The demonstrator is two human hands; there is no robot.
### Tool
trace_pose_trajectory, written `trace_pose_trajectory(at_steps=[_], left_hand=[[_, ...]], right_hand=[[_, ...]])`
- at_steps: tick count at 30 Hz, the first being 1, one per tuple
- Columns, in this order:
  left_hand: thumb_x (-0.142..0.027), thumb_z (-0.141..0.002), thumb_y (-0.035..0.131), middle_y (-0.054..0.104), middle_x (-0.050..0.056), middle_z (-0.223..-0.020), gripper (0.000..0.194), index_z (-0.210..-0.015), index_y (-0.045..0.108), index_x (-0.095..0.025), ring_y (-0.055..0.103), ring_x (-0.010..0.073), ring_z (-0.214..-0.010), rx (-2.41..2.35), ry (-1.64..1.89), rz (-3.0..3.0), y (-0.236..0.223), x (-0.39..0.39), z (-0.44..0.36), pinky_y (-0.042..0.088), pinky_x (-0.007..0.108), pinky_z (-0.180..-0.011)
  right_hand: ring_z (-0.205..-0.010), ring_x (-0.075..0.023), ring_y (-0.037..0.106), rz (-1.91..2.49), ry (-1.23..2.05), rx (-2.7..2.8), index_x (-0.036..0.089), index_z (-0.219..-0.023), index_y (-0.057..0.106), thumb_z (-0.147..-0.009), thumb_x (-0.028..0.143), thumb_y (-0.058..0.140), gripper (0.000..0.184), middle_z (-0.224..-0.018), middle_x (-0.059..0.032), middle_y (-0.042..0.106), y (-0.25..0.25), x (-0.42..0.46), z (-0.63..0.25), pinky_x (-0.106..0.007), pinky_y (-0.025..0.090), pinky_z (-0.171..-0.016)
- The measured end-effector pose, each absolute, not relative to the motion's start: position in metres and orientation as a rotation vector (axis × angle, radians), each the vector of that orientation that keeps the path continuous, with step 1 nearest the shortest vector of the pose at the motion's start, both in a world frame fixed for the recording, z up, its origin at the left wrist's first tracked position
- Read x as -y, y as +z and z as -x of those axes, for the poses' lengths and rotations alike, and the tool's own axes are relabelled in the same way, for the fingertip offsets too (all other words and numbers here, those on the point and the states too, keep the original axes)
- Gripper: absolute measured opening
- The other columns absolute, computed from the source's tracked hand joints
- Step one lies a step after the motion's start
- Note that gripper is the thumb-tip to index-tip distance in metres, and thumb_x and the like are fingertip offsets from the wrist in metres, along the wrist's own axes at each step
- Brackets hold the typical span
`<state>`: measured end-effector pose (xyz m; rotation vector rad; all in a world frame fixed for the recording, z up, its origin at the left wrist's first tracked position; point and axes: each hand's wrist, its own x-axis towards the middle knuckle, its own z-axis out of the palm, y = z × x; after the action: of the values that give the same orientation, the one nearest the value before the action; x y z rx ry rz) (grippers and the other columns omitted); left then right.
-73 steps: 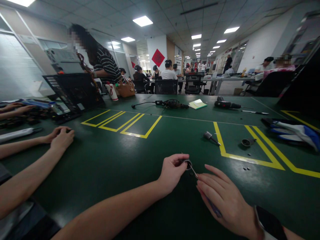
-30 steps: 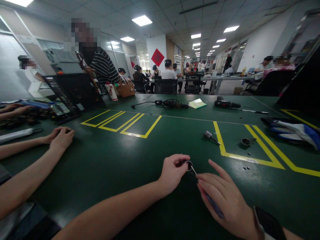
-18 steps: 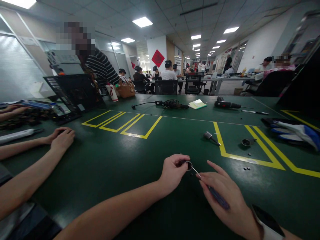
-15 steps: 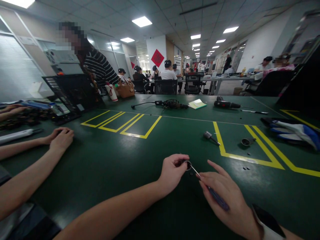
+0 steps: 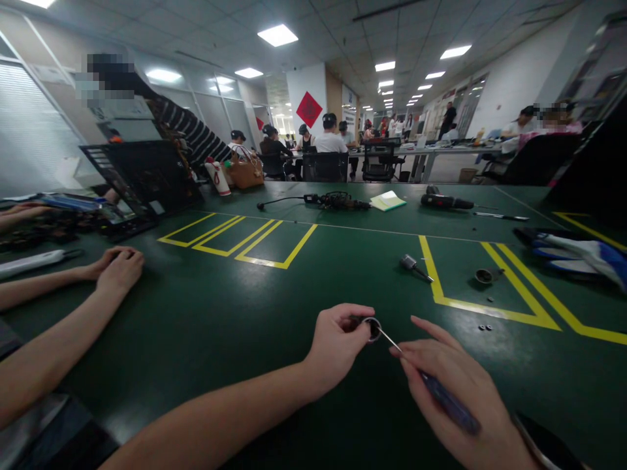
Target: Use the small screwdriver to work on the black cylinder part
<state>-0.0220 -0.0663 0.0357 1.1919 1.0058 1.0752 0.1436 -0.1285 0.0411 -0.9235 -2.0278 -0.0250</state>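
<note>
A round-mouthed metal part (image 5: 374, 331) sits just above the tabletop (image 5: 274, 313), its dark opening turned toward the other hand. The left hand (image 5: 333, 346) grips it between thumb and fingers. The right hand (image 5: 460, 375) is closed around the handle of a screwdriver (image 5: 448, 399), one finger lifted clear; the thin shaft runs to the part's mouth, where the tip is lost in shadow.

The work looks to be midway: tool and part are engaged, but whether anything inside has been loosened or seated cannot be told. Beyond the right hand, a pair of small rings (image 5: 488, 328) lies loose, with a cup-shaped metal piece (image 5: 484, 277) and a shafted metal cylinder (image 5: 409, 263) farther off, unheld. Whether these are finished or waiting is unclear.

Farther out are work gloves (image 5: 578, 251), a power drill (image 5: 448, 201) and a notepad (image 5: 388, 200); no brand on them is legible. The red diamond (image 5: 309, 109) on the pillar bears a dark design, and the wall sign (image 5: 349, 98) beside it is too small to read.
</note>
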Motion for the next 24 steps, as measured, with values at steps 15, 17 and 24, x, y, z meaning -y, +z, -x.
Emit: trace_pose_trajectory(at_steps=[15, 17, 24], left_hand=[[-0.011, -0.071, 0.062, 0.072, 0.008, -0.09, 0.021, -0.09, 0.071, -0.013, 0.068, 0.0171, -0.077, -0.978, 1.113, -1.258, 0.0417, 0.0703, 0.0244, 0.056, 0.028, -0.07], [-0.011, -0.071, 0.062, 0.072, 0.008, -0.091, 0.02, -0.089, 0.071, -0.013, 0.068, 0.0175, -0.078, -0.976, 1.117, -1.251, 0.0425, 0.071, 0.0238, 0.056, 0.028, -0.071], [-0.01, -0.07, 0.063, 0.073, 0.007, -0.084, 0.022, -0.091, 0.071, -0.013, 0.068, 0.0169, -0.074, -0.996, 1.122, -1.237, 0.0415, 0.0717, 0.022, 0.056, 0.028, -0.069]], right_hand=[[-0.075, -0.0213, 0.071, 0.822, -0.196, 2.121, 0.016, -0.096, 0.059, -0.078, 0.005, 0.053, 0.022, -0.081, -0.0096, 0.073, 0.0506, 0.1342, -0.1432, -0.051, 0.051, -0.09], [-0.075, -0.021, 0.071, 0.813, -0.236, 2.105, 0.017, -0.096, 0.06, -0.078, 0.004, 0.053, 0.023, -0.08, -0.0084, 0.074, 0.0497, 0.1342, -0.1418, -0.05, 0.05, -0.091], [-0.08, -0.0219, 0.071, 0.812, -0.244, 2.145, 0.015, -0.1, 0.059, -0.078, 0.005, 0.054, 0.025, -0.085, -0.0102, 0.074, 0.0462, 0.133, -0.1458, -0.051, 0.048, -0.094]])
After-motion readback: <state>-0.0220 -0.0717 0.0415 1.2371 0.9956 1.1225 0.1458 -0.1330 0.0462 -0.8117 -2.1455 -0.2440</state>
